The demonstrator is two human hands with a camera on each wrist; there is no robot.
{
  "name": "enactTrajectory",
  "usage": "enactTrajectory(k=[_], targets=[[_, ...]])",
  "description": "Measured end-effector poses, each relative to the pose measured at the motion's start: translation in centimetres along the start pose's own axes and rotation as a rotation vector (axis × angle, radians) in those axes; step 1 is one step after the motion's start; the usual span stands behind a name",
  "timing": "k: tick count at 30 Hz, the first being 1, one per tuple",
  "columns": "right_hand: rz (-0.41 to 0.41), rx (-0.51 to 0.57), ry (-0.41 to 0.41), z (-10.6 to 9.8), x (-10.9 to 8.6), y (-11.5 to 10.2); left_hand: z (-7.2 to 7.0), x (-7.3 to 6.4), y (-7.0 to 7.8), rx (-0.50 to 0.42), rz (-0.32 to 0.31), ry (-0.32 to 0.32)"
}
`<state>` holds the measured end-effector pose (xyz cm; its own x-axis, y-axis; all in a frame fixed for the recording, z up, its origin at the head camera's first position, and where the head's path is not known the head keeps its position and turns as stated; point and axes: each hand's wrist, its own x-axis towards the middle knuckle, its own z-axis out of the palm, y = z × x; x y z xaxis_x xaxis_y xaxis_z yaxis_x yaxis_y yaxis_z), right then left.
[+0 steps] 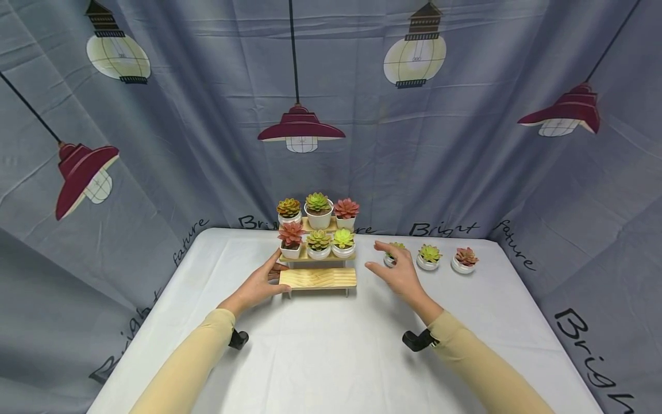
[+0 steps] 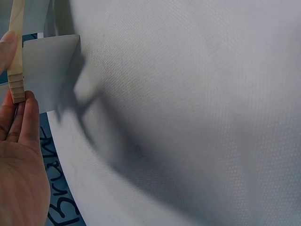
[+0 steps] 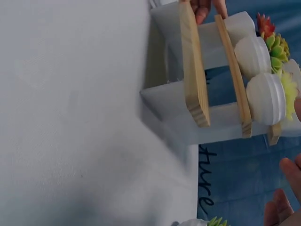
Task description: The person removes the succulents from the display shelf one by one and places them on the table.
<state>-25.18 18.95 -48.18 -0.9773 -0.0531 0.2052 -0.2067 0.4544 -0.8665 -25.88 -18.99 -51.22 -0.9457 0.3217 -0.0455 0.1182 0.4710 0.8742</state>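
Observation:
A three-step plant stand (image 1: pixel 318 278) with wooden boards and white side panels stands at the table's back. My left hand (image 1: pixel 256 287) holds the left end of its lowest board, thumb at the front edge and fingers behind the end. In the left wrist view that board end (image 2: pixel 16 87) shows between thumb and fingers. My right hand (image 1: pixel 400 276), its thumb and fingers spread apart, hovers right of the stand with nothing held. Behind it, a small potted green succulent (image 1: pixel 389 261) is partly hidden. The middle step carries a red succulent (image 1: pixel 291 234) and two green ones.
On the top step are a yellow-brown succulent (image 1: pixel 289 210), a green one (image 1: pixel 318 211) and a red one (image 1: pixel 346 211). Farther right on the white table (image 1: pixel 320 356) stand a green potted succulent (image 1: pixel 428 256) and a reddish one (image 1: pixel 464 260). A printed curtain (image 1: pixel 351 172) hangs behind.

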Motion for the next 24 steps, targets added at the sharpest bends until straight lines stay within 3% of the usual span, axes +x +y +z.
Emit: enactTrajectory(k=[24], targets=[[0.035, 0.032, -0.025, 4.2, 2.4, -0.7, 0.1, 0.0, 0.0, -0.016, -0.013, 0.004]])
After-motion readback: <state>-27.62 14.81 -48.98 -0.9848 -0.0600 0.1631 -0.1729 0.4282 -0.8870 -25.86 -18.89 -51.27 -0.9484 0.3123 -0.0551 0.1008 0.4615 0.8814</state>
